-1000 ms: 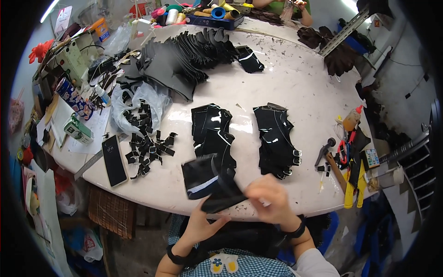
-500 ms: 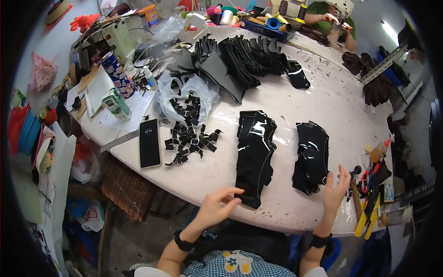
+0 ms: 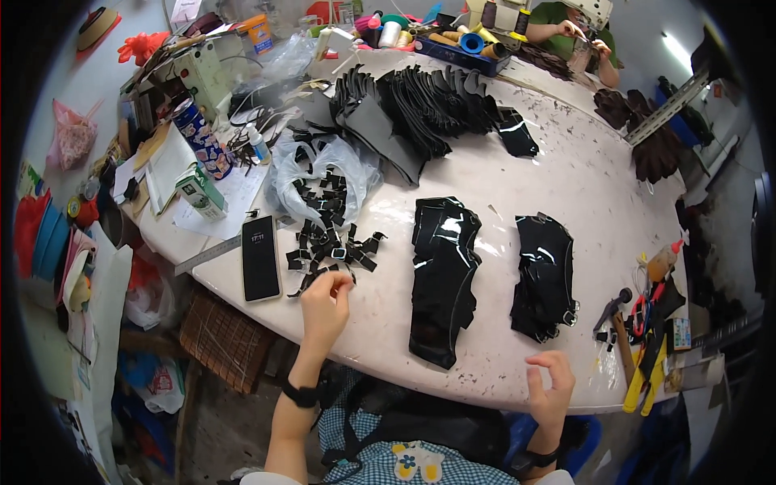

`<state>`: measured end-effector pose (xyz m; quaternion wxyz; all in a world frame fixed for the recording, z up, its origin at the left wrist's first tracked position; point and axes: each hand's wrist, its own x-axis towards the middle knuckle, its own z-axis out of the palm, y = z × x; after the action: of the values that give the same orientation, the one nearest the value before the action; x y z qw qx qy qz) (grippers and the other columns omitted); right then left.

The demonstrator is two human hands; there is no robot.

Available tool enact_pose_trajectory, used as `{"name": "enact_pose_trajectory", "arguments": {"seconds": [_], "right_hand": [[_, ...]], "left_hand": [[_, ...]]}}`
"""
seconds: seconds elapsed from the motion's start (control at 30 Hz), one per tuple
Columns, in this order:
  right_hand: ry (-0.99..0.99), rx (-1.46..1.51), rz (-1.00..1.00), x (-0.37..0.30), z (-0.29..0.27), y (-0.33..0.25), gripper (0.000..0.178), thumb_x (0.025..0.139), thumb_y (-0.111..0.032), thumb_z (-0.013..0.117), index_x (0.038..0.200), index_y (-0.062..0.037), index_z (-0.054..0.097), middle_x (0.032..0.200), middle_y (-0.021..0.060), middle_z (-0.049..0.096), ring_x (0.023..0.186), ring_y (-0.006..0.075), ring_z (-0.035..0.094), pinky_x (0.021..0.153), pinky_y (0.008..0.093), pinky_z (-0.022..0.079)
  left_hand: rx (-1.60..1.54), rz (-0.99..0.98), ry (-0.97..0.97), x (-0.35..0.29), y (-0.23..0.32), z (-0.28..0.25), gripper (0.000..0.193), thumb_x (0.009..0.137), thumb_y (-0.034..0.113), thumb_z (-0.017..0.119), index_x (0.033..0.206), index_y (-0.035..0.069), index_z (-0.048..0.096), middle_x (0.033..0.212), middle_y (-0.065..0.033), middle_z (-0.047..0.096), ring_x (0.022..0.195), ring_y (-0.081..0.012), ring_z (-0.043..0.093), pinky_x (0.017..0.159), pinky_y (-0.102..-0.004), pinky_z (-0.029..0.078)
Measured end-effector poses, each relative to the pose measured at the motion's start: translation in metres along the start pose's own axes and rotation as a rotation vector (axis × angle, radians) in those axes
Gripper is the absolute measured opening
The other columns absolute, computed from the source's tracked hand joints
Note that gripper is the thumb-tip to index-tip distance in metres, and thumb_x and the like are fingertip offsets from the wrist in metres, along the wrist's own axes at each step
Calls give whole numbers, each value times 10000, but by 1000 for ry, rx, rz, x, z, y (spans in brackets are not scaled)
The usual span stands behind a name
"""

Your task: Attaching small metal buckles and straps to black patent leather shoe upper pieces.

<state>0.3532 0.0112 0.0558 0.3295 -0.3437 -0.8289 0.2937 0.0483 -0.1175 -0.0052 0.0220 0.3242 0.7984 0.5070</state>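
My left hand (image 3: 326, 309) is at the near edge of a loose pile of short black buckle straps (image 3: 330, 246). Its fingers and thumb are drawn together; whatever may be between them is hidden. Just above the table's front edge my right hand (image 3: 553, 388) hangs with loosely curled fingers, thumb apart, holding nothing. Between and beyond the hands lies a long stack of shiny black leather pieces (image 3: 443, 283). To its right is a shorter black stack (image 3: 543, 275) with metal buckles along its right and lower edge.
A clear plastic bag (image 3: 283, 182) holds more buckle straps. A phone (image 3: 259, 259) lies beside the pile. Fanned black pieces (image 3: 420, 109) spread across the back. At right are a hammer (image 3: 616, 307) and yellow-handled scissors (image 3: 647, 376). A co-worker (image 3: 570, 36) sits far right.
My left hand has left the long black stack and moved left to the strap pile, its fingers closing. My right hand has drawn back from the shorter stack toward the table's front edge.
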Motion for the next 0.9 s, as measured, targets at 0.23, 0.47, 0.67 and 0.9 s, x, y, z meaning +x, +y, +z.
{"name": "enact_pose_trajectory", "arguments": {"seconds": [0.23, 0.47, 0.67, 0.9], "right_hand": [[-354, 292, -35, -10, 21, -12, 92, 706, -37, 614, 795, -19, 605, 780, 104, 581, 662, 203, 573, 582, 277, 442], [-386, 431, 43, -8, 38, -35, 275, 706, -94, 681, 952, -38, 572, 816, 67, 572, 636, 119, 554, 537, 218, 431], [-415, 400, -9, -15, 42, -21, 163, 712, -57, 663, 854, -40, 584, 771, 57, 571, 597, 104, 538, 518, 213, 422], [-389, 659, 254, -30, 48, -13, 67, 768, -26, 598, 816, 1, 560, 756, 50, 573, 615, 74, 546, 549, 194, 435]], "left_hand": [[-807, -285, -431, -61, 52, -4, 113, 773, -55, 563, 869, -3, 531, 838, -41, 568, 780, -89, 547, 722, -212, 439], [-840, -172, -664, -90, 75, 9, 113, 773, -43, 570, 874, -19, 524, 851, -69, 583, 791, -112, 573, 730, -245, 470], [-602, 39, -694, -96, 83, 15, 178, 709, -25, 632, 873, -7, 565, 795, -73, 600, 684, -130, 599, 627, -227, 476], [-587, -48, -673, -95, 93, 19, 195, 692, 22, 663, 867, -8, 585, 746, -62, 592, 621, -108, 572, 587, -212, 464]]}}
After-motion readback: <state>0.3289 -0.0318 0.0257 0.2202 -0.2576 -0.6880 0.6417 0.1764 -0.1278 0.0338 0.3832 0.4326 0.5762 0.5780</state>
